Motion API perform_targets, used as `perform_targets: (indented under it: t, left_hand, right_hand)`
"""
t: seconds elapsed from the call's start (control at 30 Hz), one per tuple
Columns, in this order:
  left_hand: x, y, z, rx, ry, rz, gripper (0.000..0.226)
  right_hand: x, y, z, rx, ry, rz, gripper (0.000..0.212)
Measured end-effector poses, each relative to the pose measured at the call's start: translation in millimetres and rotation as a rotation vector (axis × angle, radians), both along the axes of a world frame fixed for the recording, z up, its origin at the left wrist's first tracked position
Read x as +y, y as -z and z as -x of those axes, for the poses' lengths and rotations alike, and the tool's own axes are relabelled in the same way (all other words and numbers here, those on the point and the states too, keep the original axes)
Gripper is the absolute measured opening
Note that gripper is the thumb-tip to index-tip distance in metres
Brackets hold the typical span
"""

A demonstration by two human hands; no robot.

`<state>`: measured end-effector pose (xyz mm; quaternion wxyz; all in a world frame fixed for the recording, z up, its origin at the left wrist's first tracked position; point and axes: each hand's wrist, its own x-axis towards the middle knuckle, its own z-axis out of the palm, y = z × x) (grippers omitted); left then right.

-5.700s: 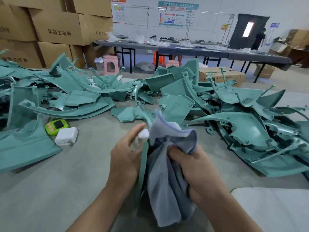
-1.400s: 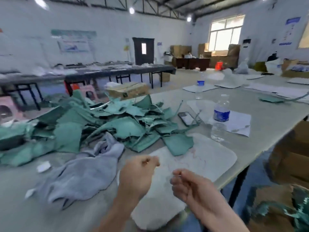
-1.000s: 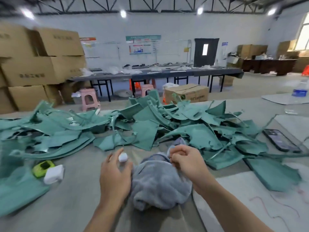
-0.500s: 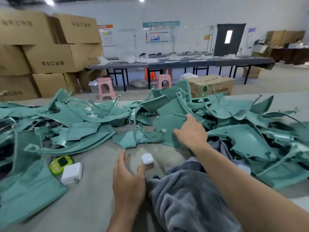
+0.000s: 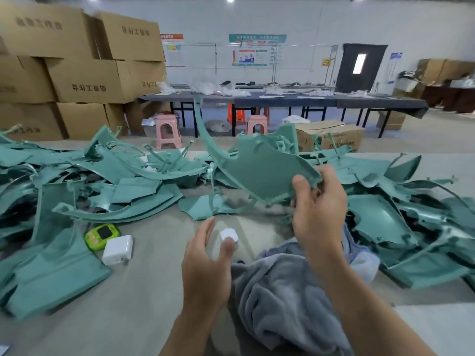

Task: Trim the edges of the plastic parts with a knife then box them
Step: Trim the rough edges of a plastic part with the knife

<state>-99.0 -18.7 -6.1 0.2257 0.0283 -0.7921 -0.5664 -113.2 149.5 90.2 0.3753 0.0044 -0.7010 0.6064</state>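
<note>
Where the table [image 5: 144, 299] lies bare: matte grey strip between left pile [image 5: 77, 191] and cloth [image 5: 288, 291].
Left hand [image 5: 205, 268]: fingers relaxed, small white piece [image 5: 228, 235] on its thumb tip.
Plastic part [image 5: 262, 168]: thin, curved, teal, raised above the table.
Right hand [image 5: 318, 211]: pinches that part's lower corner, apart from the left hand.
Cloth: grey, fleecy, crumpled.
Right pile [image 5: 385, 201]: jagged teal shells.

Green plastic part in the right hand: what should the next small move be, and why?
Probably bring the green plastic part down toward the left hand. The right hand grips it by one corner, lifted above the pile, while the left hand sits below with a small white object at its thumb tip, apart from the part.
</note>
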Motion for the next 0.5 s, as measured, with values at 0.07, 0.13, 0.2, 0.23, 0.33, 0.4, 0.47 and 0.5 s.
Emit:
perform_targets:
  t: [0.07, 0.13, 0.2, 0.23, 0.33, 0.4, 0.47, 0.5]
  left_hand:
    - [8.9, -4.5, -8.5, 0.036, 0.158, -0.093, 0.051]
    - [21.9, -5.5, -17.5, 0.074, 0.218, -0.254, 0.028]
    - [32.4, -6.1, -22.6, 0.086, 0.192, -0.490, 0.027]
    - [33.5, -8.1, -23.1, 0.085, 0.153, -0.571, 0.028]
    - [14.8, -12.1, -15.1, 0.177, -0.004, -0.621, 0.014]
    - [-6.7, -10.7, -6.7, 0.210, -0.072, -0.534, 0.013]
    - [-23.0, -4.5, -0.2, 0.199, -0.139, -0.406, 0.020]
    - [-28.0, -1.9, 1.9, 0.195, -0.161, -0.364, 0.023]
  right_hand:
    - [-8.5, 10.2, -17.7, -0.072, -0.209, 0.298, 0.010]
    - [-23.4, 21.7, -31.5, -0.212, -0.414, 0.500, 0.010]
    - [-33.8, 36.9, -39.7, -0.343, -0.446, 0.477, 0.017]
    - [-34.8, 44.8, -41.1, -0.383, -0.413, 0.382, 0.025]
    - [-20.9, 56.9, -43.9, -0.443, -0.272, -0.188, 0.003]
    - [-2.1, 57.1, -45.0, -0.506, -0.232, -0.685, 0.062]
    - [5.9, 56.6, -44.0, -0.551, -0.328, -1.095, 0.082]
    - [5.7, 54.4, -44.9, -0.564, -0.363, -1.218, 0.068]
